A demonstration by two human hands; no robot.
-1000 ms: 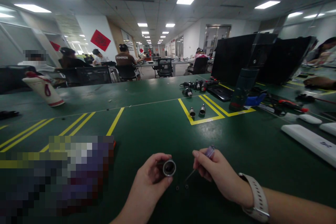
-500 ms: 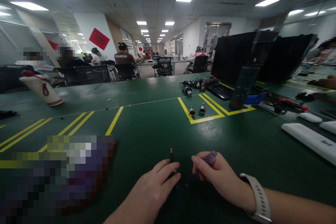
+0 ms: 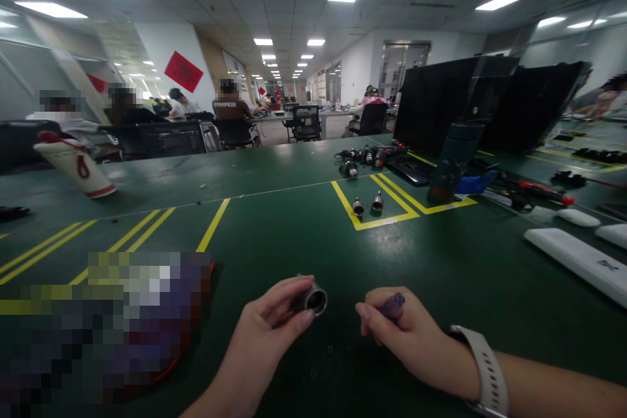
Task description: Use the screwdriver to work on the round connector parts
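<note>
My left hand (image 3: 267,333) pinches a small dark metal cylinder (image 3: 312,299) with a round opening, held just above the green table (image 3: 294,235). To its right, my right hand (image 3: 401,336) is closed around a small screwdriver with a translucent purple handle (image 3: 390,305); the shaft is hidden. A pale watch band (image 3: 482,366) sits on my right wrist. Tiny dark screws (image 3: 330,348) lie on the mat between my hands.
Two small metal parts (image 3: 367,206) stand inside a yellow-taped box, with more parts (image 3: 365,158) behind. A dark bottle (image 3: 453,163), black monitors (image 3: 441,104), tools (image 3: 539,194) and white keyboards (image 3: 573,261) fill the right. A white cup (image 3: 78,166) stands far left. Seated people work at the back.
My left hand set the cylinder down on the mat, then picked it up again with its opening toward me. My right hand lowered slightly with the screwdriver.
</note>
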